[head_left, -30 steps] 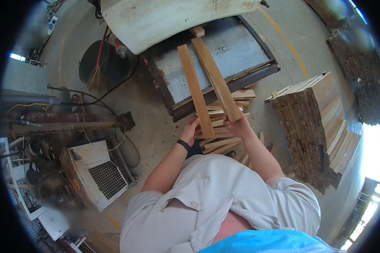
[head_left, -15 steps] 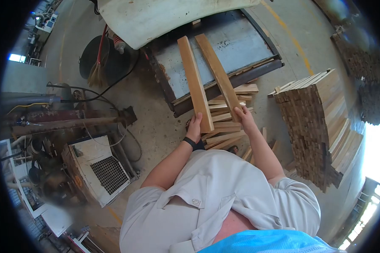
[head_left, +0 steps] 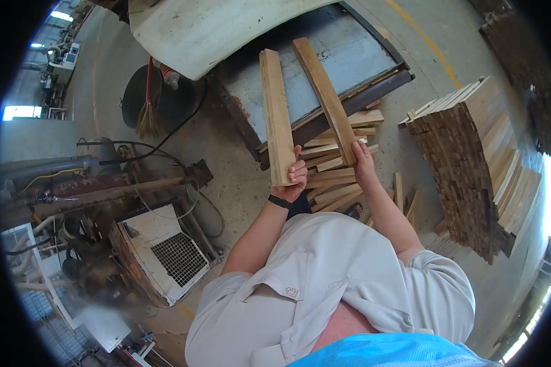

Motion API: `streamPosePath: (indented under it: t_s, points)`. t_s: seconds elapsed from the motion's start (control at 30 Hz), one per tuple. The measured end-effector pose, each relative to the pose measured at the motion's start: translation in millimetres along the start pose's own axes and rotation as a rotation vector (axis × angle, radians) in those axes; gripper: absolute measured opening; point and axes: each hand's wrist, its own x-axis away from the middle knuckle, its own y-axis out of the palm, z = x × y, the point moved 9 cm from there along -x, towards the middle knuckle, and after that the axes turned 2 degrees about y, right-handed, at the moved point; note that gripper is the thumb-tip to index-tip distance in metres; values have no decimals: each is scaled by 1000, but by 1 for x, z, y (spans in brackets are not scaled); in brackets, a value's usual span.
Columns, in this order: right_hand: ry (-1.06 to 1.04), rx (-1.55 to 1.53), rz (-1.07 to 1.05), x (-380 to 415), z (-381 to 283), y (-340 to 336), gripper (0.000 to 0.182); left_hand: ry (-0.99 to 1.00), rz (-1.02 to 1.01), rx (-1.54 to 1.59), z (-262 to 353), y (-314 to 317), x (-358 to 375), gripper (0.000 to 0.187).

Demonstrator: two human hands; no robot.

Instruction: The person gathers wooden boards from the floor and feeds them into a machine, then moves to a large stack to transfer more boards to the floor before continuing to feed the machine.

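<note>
My left hand (head_left: 292, 181) is closed round the near end of a wooden plank (head_left: 277, 116), fingers curled over its right edge. A rough, paler face of that plank is turned up. My right hand (head_left: 363, 164) grips the near end of a second wooden plank (head_left: 324, 98), smoother and browner, from its right side. Both planks point away from me, side by side with a gap between them. Their far ends overlap the metal-topped table (head_left: 361, 46) in this view. Below the hands, loose wooden pieces (head_left: 332, 177) lie in a pile on the floor.
At the right stands a tall stack of planks (head_left: 456, 165). A white curved panel (head_left: 190, 30) overhangs the table's far side. To the left are a black bin (head_left: 134, 92), a broom (head_left: 148, 119), a white box with a grille (head_left: 165, 251), and pipes (head_left: 104, 177) with cables.
The left plank has been rolled over in my left hand, so a rougher face shows, and my fingers now wrap its right edge. The right plank stays in my right hand.
</note>
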Motion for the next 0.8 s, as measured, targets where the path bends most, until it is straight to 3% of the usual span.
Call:
streamPosePath:
  t_s: [0.13, 0.2, 0.23, 0.27, 0.33, 0.43, 0.5, 0.53, 0.6, 0.63, 0.7, 0.8]
  points:
    - [-18, 46, 46, -11, -2, -5, 55, 4, 131, -368, 9, -22, -14, 57]
    - [-69, 153, 45, -28, -4, -9, 56, 357, 808, -1077, 70, -74, -3, 67]
    - [-75, 150, 49, -31, -11, -7, 56, 318, 821, -1272, 81, -80, -11, 65]
    - [-63, 199, 24, -34, -18, -3, 56, 314, 814, -1276, 85, -91, -21, 65]
    - [-55, 248, 2, -46, -22, -3, 57, 406, 727, -1705, 79, -71, -49, 63]
    - [-28, 441, 19, -51, -31, 1, 51, 296, 728, -1773, 60, -75, -74, 64]
    - [-278, 1125, 110, -21, -79, 36, 74, 272, 782, -1821, 56, -75, -84, 62]
    - [-279, 1126, 114, -12, -81, 45, 74, 271, 778, -1820, 59, -77, -89, 62]
    - [-546, 1358, 135, 17, -90, 77, 101, 80, 807, -2379, 66, -74, -100, 59]
    - [-489, 1492, 159, 20, -83, 84, 112, 81, 805, -2380, 65, -62, -100, 59]
    - [-485, 1515, 194, 17, -77, 85, 109, -48, 635, -1695, 47, -59, -102, 53]
    - [-493, 1518, 232, -5, -83, 89, 105, 147, 662, -1773, 66, -32, -85, 46]
